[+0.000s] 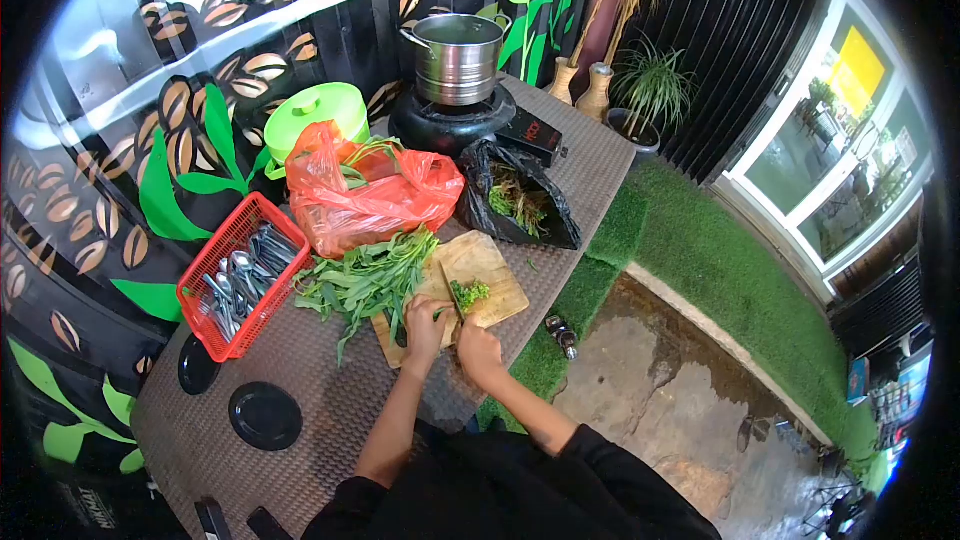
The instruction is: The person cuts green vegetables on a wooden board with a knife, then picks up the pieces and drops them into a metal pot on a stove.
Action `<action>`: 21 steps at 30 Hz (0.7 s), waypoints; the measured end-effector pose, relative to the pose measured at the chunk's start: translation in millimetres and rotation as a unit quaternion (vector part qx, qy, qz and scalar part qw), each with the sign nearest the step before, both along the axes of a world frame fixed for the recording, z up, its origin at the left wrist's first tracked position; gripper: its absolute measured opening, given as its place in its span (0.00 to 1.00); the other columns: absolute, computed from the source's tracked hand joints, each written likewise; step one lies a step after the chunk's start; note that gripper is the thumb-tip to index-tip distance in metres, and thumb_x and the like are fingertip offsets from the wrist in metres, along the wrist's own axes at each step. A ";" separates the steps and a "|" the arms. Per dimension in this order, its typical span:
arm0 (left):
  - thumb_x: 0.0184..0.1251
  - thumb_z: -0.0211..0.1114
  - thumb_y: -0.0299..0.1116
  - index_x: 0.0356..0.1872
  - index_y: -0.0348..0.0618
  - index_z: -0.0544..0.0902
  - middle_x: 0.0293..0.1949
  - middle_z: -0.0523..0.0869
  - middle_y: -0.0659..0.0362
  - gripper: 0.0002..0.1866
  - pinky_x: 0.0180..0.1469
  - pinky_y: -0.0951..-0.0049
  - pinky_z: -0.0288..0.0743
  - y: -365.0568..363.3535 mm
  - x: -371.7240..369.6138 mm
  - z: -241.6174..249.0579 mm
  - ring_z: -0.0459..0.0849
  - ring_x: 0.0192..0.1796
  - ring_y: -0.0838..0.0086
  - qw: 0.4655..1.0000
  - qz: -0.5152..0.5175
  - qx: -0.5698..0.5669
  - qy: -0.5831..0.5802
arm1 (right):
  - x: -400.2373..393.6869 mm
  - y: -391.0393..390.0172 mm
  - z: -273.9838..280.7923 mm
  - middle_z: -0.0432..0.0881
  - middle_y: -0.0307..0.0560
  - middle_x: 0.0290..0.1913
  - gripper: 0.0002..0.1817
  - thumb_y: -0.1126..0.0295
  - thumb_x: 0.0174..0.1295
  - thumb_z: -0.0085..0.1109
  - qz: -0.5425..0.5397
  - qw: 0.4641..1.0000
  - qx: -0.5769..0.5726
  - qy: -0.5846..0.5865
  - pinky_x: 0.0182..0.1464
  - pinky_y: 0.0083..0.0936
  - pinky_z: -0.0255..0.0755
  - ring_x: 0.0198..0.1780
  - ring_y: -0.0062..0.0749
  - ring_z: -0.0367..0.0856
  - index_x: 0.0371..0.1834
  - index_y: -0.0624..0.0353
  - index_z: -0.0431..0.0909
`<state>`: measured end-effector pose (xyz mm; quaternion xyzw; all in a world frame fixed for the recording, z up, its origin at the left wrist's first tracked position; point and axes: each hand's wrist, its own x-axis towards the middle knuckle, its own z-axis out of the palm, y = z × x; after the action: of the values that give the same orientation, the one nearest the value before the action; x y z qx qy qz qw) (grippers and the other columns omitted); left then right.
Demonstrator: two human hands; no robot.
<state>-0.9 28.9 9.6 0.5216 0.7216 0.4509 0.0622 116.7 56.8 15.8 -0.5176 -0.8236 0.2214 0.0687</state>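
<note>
Currently chopping, mid-frame: your left hand (424,324) pins greens (365,280) on the cutting board (490,265); right hand (476,345) clenches the knife (453,302); next, feed stems forward

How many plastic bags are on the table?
2. The red bag lies behind the greens, beside the green container. The black bag lies to its right, in front of the stove. Others may be hidden behind them.

Red lettering on the black box (531,133) is too small to read.
</note>
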 end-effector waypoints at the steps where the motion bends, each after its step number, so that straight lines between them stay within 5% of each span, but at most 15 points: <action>1: 0.50 0.68 0.23 0.30 0.40 0.86 0.30 0.80 0.54 0.05 0.46 0.63 0.71 0.2 0.3 -0.2 0.77 0.40 0.62 1.000 0.001 -0.001 -0.001 | -1.8 3.7 -0.3 0.81 0.65 0.30 0.19 0.61 0.65 0.44 0.012 1.000 0.001 0.017 0.35 0.44 0.77 0.33 0.58 0.82 0.41 0.71 0.70; 11: 0.53 0.66 0.24 0.32 0.36 0.86 0.36 0.82 0.53 0.06 0.48 0.65 0.71 -2.1 1.6 -4.8 0.76 0.45 0.62 1.000 -0.018 0.010 -0.005 | -3.8 -2.9 -3.4 0.81 0.64 0.28 0.18 0.59 0.65 0.45 -0.006 1.000 0.007 0.002 0.35 0.46 0.77 0.32 0.57 0.82 0.36 0.68 0.70; 13: 0.54 0.65 0.24 0.34 0.36 0.85 0.37 0.82 0.53 0.07 0.49 0.65 0.71 -8.9 4.3 -0.7 0.75 0.45 0.62 1.000 -0.020 0.006 0.023 | -7.7 11.1 2.8 0.81 0.62 0.27 0.15 0.63 0.64 0.46 0.022 1.000 0.018 0.007 0.32 0.37 0.79 0.32 0.52 0.84 0.38 0.69 0.69; 17: 0.56 0.63 0.24 0.38 0.36 0.85 0.38 0.83 0.53 0.09 0.50 0.66 0.71 -12.4 6.4 1.0 0.75 0.46 0.62 0.997 -0.021 0.023 0.065 | 3.8 14.4 22.7 0.81 0.64 0.29 0.16 0.61 0.63 0.47 0.042 0.999 -0.014 0.025 0.36 0.47 0.77 0.34 0.57 0.83 0.38 0.67 0.69; 21: 0.56 0.63 0.25 0.36 0.35 0.86 0.34 0.84 0.52 0.08 0.49 0.66 0.72 -5.2 -1.7 -7.5 0.76 0.44 0.62 0.999 -0.027 0.017 0.019 | -1.3 -7.8 8.5 0.81 0.64 0.30 0.15 0.62 0.63 0.47 -0.006 0.999 -0.035 0.009 0.37 0.47 0.77 0.34 0.58 0.83 0.38 0.67 0.68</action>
<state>-2.5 23.7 2.0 0.5501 0.7009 0.4510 0.0518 115.5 49.0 24.3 -0.5229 -0.8115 0.2541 0.0591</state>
